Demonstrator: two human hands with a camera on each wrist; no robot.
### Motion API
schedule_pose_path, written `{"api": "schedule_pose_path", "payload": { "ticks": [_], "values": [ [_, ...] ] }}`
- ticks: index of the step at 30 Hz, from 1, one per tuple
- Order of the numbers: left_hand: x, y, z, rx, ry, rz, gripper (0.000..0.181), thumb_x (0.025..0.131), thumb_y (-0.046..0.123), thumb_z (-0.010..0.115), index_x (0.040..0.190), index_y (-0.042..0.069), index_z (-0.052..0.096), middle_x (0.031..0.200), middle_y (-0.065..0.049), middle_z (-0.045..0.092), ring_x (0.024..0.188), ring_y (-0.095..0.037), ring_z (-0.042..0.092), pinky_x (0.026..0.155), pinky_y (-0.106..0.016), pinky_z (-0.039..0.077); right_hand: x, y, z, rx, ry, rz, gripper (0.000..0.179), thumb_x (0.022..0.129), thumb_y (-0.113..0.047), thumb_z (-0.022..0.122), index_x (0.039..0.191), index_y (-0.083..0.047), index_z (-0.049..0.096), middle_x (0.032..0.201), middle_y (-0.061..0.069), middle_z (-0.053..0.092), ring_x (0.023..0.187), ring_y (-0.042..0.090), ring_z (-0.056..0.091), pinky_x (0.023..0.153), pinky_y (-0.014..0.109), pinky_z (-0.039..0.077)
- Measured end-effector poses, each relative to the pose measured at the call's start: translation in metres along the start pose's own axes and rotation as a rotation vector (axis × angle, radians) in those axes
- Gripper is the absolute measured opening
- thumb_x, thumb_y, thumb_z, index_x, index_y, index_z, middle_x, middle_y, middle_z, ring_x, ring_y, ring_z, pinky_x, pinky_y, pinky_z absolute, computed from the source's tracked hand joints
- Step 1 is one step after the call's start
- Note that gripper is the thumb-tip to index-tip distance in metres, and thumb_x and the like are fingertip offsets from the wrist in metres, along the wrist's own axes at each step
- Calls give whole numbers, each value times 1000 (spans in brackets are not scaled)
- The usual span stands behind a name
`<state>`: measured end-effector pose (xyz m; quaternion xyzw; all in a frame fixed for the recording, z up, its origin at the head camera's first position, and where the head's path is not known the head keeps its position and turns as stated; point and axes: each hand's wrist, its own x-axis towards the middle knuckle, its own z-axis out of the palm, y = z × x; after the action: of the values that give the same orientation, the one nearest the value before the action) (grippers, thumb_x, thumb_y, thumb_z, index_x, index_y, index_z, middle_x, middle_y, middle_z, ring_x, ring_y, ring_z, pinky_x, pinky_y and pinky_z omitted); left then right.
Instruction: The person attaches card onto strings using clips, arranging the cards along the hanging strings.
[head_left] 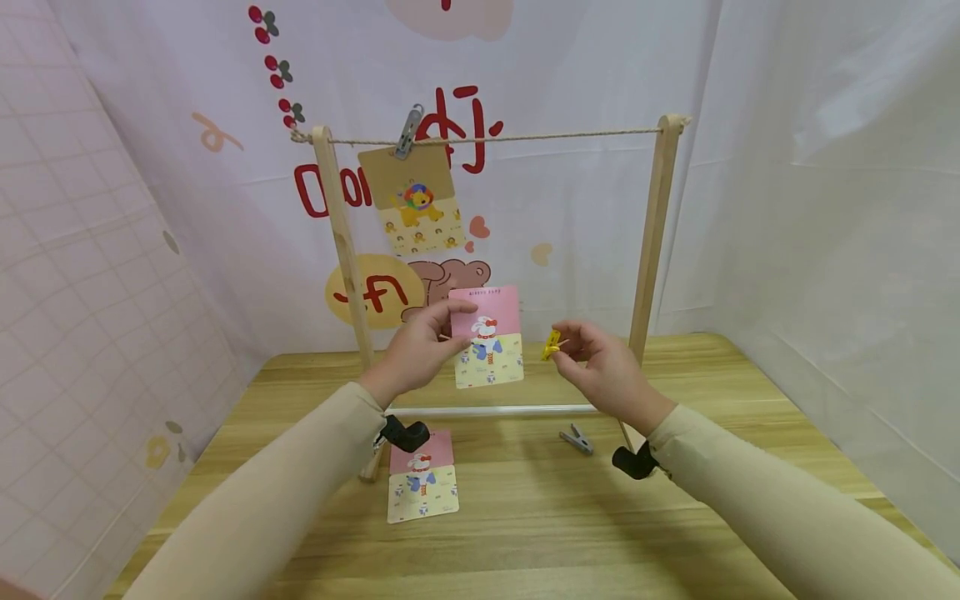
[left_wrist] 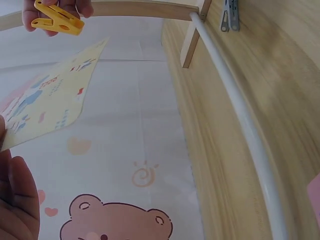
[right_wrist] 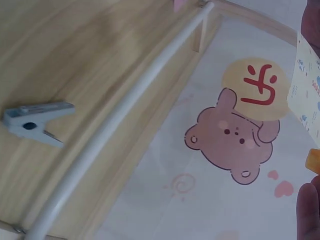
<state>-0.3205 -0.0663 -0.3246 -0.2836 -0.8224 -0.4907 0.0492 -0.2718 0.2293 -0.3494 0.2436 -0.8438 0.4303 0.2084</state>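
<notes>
My left hand pinches the left edge of a pink and yellow card printed with a white cartoon animal, held upright in front of the wooden frame. To the right of that card, apart from it, my right hand pinches a yellow clothespin between thumb and fingers. The left wrist view shows the same clothespin above the tilted card. Only an orange-yellow end of the clothespin enters the right wrist view, below the card's corner.
A rope spans two wooden posts. A grey clothespin holds a brown and yellow lion card on it. A matching pink-yellow card and another grey clothespin lie on the table. A white bar joins the posts low down.
</notes>
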Motion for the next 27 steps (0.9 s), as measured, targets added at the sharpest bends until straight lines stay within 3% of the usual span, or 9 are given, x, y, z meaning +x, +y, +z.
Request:
{"api": "schedule_pose_path", "payload": {
  "ticks": [8, 14, 27],
  "values": [
    [8, 7, -6, -30, 14, 27, 40, 101, 8, 70, 139, 20, 64, 118, -4, 69, 96, -24, 62, 78, -30, 55, 11, -7, -1, -4, 34, -32, 31, 98, -3, 70, 128, 0, 67, 111, 13, 73, 100, 21, 69, 85, 20, 58],
    [12, 10, -10, -38, 18, 21, 41, 101, 7, 69, 139, 20, 63, 118, -6, 67, 96, -24, 61, 79, -28, 55, 19, -12, -4, 16, 63, -72, 30, 97, 0, 69, 127, 1, 68, 106, 15, 69, 98, 21, 63, 83, 18, 56],
    [20, 25, -18, -46, 40, 36, 42, 103, 10, 68, 143, 22, 62, 118, -6, 62, 97, -25, 58, 78, -24, 53, 40, -31, -13, 34, 84, -35, 30, 99, -3, 68, 129, 2, 66, 108, 16, 71, 99, 22, 65, 84, 14, 53]
  ]
}}
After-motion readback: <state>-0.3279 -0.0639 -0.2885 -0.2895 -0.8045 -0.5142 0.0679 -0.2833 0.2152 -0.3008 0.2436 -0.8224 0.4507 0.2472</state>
